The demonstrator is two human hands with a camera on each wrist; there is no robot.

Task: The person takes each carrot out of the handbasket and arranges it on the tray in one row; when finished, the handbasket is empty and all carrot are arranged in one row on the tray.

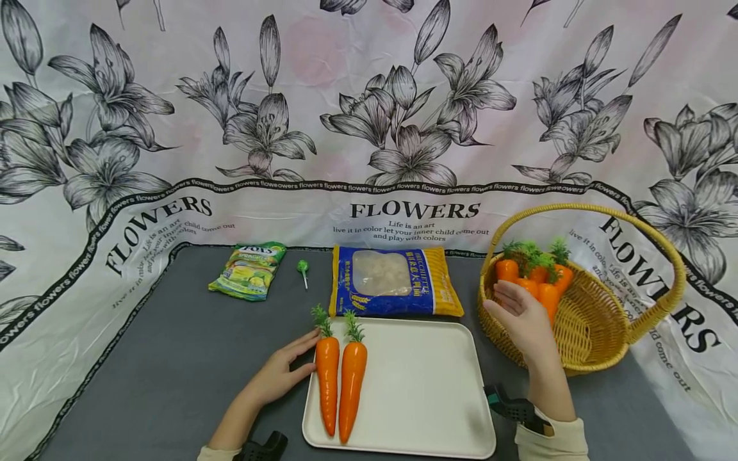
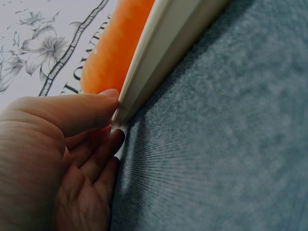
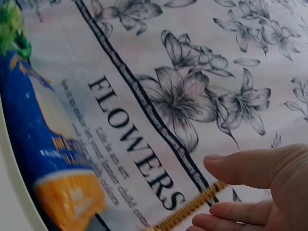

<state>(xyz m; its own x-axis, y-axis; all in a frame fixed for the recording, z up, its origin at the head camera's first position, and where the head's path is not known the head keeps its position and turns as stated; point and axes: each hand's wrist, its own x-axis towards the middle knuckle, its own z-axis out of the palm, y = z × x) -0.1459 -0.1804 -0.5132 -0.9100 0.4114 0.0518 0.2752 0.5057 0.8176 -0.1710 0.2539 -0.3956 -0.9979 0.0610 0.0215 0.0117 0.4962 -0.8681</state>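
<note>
Two orange carrots [image 1: 327, 384] with green tops lie side by side along the left of a cream tray [image 1: 426, 384]. My left hand [image 1: 282, 371] rests at the tray's left rim, fingers reaching toward the upper part of the outer carrot. In the left wrist view, the thumb and fingertips touch the rim beside a carrot [image 2: 115, 48]. At the right, my right hand [image 1: 527, 320] is raised over the near left side of a wicker basket [image 1: 582, 339], its fingers extended and overlapping several carrots [image 1: 507, 270] inside. Nothing shows between its thumb and fingers in the right wrist view.
Behind the tray lies a blue and yellow pasta bag [image 1: 392, 282]. Farther left are a green lollipop [image 1: 302, 266] and a green and yellow snack bag [image 1: 249, 271]. The basket's tall handle [image 1: 677, 256] arches over its opening. A flower-printed cloth [image 1: 288, 211] rises behind.
</note>
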